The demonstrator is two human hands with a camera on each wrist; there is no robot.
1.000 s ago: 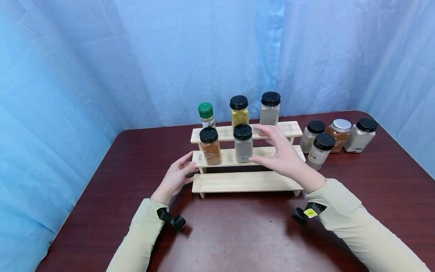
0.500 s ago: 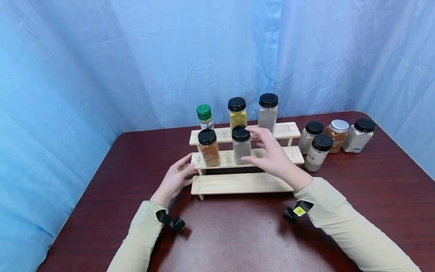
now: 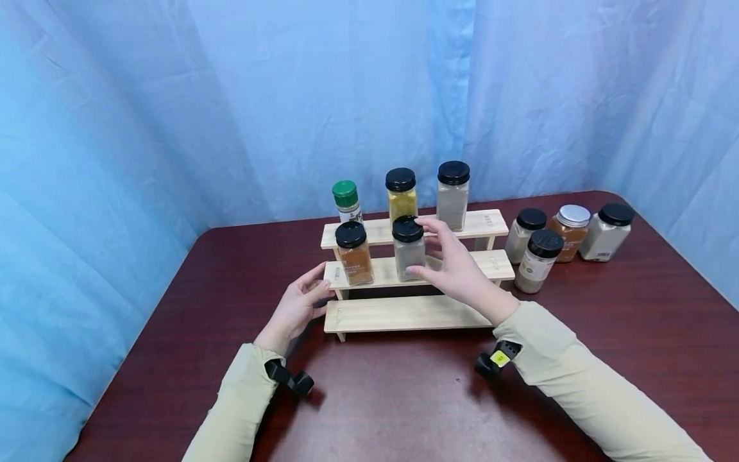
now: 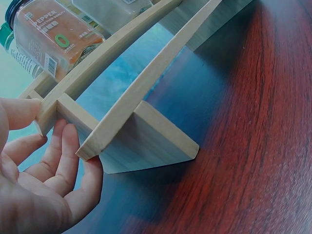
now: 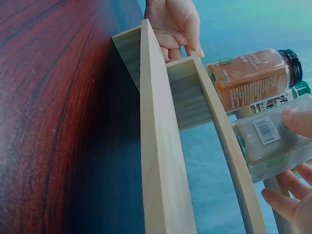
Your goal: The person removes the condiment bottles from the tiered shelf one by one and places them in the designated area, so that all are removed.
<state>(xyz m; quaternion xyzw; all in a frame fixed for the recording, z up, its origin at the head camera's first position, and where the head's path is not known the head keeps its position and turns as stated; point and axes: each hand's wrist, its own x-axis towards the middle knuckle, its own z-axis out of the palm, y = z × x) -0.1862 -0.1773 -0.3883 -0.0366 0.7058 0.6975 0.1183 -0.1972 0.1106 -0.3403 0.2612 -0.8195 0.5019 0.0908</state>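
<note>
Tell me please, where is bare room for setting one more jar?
Free: the rack's bottom shelf, its right end hidden; the table in front, between both sleeves. Crowded: the table right of the rack, where four jars cluster.

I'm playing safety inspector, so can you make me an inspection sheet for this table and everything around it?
Surface: dark red-brown wood-grain table, shiny in front.
Job's things: three-step wooden rack; top step, green-capped jar, yellow-filled jar, tall grey-filled jar; middle step, pepper jar, short grey-filled jar; on the table at right, silver-lidded jar and three black-lidded jars.
Clutter: nothing seen.
Grips: left grip holds the rack's left end at the middle step; right grip holds the short grey-filled jar.
Cables: nothing seen.
Surroundings: light-blue curtain behind and at both sides.
</note>
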